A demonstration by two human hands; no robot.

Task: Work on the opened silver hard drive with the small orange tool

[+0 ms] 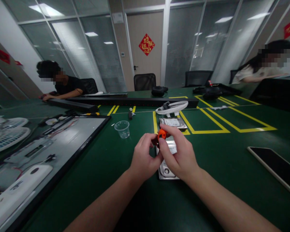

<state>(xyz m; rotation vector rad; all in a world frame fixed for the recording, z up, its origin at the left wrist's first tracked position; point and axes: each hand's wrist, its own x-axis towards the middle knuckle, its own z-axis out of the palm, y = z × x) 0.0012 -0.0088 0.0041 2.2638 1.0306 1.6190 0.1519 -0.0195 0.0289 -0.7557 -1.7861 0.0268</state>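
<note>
My right hand (180,151) pinches a small orange-and-black object (162,134), which looks like a screwdriver handle seen end-on. Against its left side my left hand (146,156) is closed, with fingertips around a dark part of it; the rest is hidden by my fingers. Beneath both hands a silver hard drive (168,170) lies on the green table, partly covered by them. Just beyond it rests a second hard drive (173,123) with a white label. A clear plastic cup (122,129) stands to the left of my hands.
A flat panel (70,135) with a black frame fills the left side, near white fan grilles (9,138). Behind the drives lie a white round grille (172,108) and long black bars (135,102). A phone (275,164) lies right. Two people sit across the table.
</note>
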